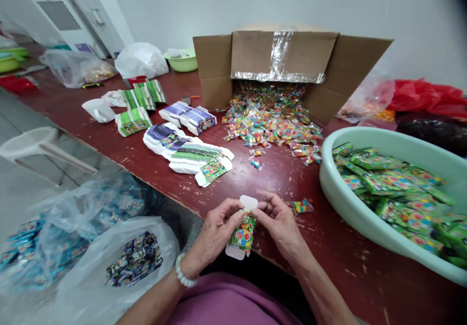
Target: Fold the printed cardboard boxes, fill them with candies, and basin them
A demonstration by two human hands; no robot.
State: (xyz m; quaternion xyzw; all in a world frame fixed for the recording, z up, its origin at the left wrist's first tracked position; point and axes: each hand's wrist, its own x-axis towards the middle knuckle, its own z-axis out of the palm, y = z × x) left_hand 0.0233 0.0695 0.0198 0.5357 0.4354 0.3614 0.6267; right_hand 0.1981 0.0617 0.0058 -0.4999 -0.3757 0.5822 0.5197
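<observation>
Between my two hands, near the table's front edge, is a small green printed candy box (pixel 242 235) with white flaps sticking out at its top and bottom. My left hand (pixel 223 223) grips its left side with thumb and fingers. My right hand (pixel 274 216) pinches its upper right corner near the top flap. Just beyond my right fingers lies a clear packet of colourful candies (pixel 302 206). Ahead to the left, a row of flattened green boxes (pixel 199 157) lies fanned on the table.
A cardboard carton (pixel 251 55) spills wrapped candies (pixel 270 116) onto the red table (pixel 160 174). At right stands a pale green tub (pixel 328 169) of filled boxes. Bundled boxes (pixel 189 116) and a white cup (pixel 98 111) are left. Plastic bags of packets (pixel 134 259) sit below the edge.
</observation>
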